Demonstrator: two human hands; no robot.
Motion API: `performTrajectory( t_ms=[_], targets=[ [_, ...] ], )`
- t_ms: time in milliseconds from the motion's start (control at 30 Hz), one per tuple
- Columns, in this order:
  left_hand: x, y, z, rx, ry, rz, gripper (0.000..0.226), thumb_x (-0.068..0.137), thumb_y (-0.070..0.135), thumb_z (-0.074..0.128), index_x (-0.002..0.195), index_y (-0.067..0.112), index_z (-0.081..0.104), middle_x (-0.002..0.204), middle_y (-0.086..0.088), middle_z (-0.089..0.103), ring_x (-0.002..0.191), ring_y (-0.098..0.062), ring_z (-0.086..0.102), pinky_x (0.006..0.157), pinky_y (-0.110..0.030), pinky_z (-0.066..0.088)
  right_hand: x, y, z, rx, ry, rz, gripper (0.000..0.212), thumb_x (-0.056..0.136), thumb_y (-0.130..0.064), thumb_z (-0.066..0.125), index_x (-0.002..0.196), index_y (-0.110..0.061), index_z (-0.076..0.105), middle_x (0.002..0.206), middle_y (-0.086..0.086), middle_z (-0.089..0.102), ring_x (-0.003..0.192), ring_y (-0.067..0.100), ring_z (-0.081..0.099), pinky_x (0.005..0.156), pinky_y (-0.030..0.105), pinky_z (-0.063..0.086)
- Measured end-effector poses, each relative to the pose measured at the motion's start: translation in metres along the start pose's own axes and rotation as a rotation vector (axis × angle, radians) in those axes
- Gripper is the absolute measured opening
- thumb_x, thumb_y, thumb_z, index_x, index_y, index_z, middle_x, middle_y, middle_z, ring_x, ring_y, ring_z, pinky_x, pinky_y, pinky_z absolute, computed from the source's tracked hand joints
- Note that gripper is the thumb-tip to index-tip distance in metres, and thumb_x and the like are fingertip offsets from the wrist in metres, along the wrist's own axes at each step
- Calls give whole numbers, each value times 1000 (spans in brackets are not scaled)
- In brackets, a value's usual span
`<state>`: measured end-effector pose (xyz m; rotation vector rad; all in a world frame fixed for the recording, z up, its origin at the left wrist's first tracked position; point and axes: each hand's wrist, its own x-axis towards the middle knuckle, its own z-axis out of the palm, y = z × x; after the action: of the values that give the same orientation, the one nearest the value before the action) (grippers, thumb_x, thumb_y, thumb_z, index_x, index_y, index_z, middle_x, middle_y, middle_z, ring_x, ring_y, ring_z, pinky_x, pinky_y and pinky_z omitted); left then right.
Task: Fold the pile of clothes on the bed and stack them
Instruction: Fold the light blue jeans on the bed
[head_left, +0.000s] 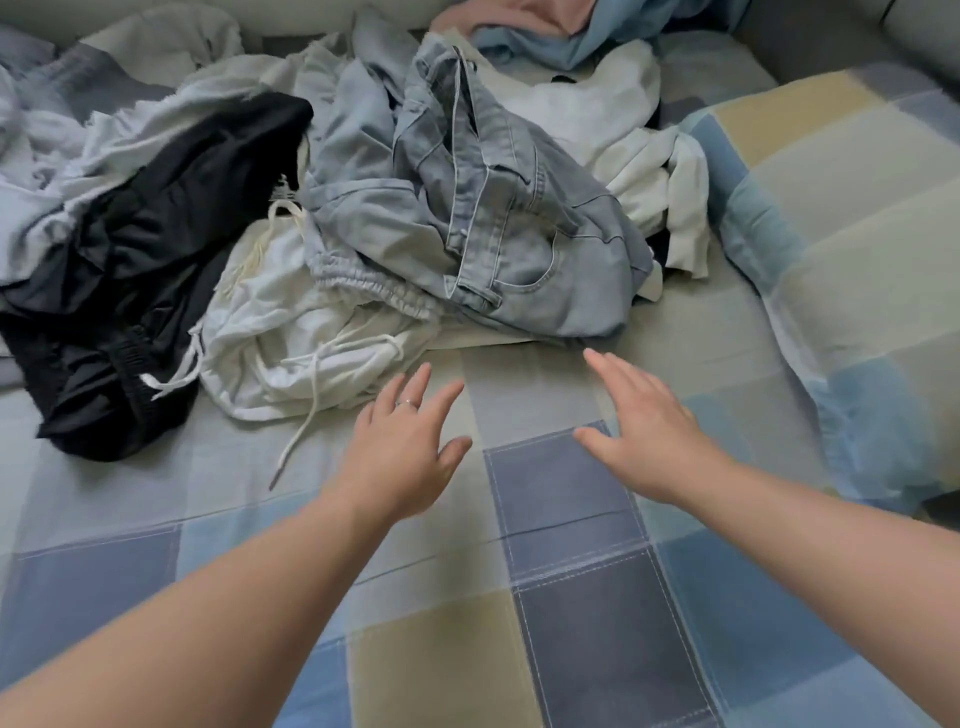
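The left hand (410, 447), with a thin ring on one finger, and the right hand (644, 436) are both spread open with straight fingers over the checked blue, grey and beige bed cover (571, 597), and they hold nothing. Just beyond the fingertips lies the unfolded pile of clothes (353, 119). It has crumpled light blue denim jeans (498, 223) in the middle, a soft white drawstring garment (311, 332) left of them, and a thin black garment with an elastic waistband (130, 270) further left.
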<state>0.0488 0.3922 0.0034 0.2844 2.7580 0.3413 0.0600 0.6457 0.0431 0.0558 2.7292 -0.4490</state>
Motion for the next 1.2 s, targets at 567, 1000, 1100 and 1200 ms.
performTrajectory(
  t_ms=[567,1000,1100,1200],
  targets=[
    [153,35,-2,-65,437,-4,16,94,12,56,108,16,64,112,-5,55,100,-37,52,78,-43,43,124,29,22,-133,31,-101,91,90,-36,66,159,-38,6,168,-6,-2,153,17,10,119,44,24],
    [-10,14,-55,-234,-399,-4,30,93,27,63,70,15,48,65,0,46,64,-21,44,58,-30,33,12,-4,39,-152,402,-499,14,83,-32,61,87,-25,73,103,-7,72,102,29,65,86,43,47],
    [-65,19,-29,-281,-537,-21,33,93,26,63,67,17,45,65,1,47,64,-20,46,56,-30,34,-49,-5,43,-174,147,-476,15,88,-30,56,86,-24,70,88,-9,71,90,27,65,75,42,51],
    [-126,30,1,-331,-656,-33,33,93,25,64,68,15,45,68,-1,48,69,-23,46,57,-30,33,-118,-5,46,-220,-172,-378,17,99,-31,53,98,-26,69,94,-6,71,96,25,63,80,39,45]
  ],
)
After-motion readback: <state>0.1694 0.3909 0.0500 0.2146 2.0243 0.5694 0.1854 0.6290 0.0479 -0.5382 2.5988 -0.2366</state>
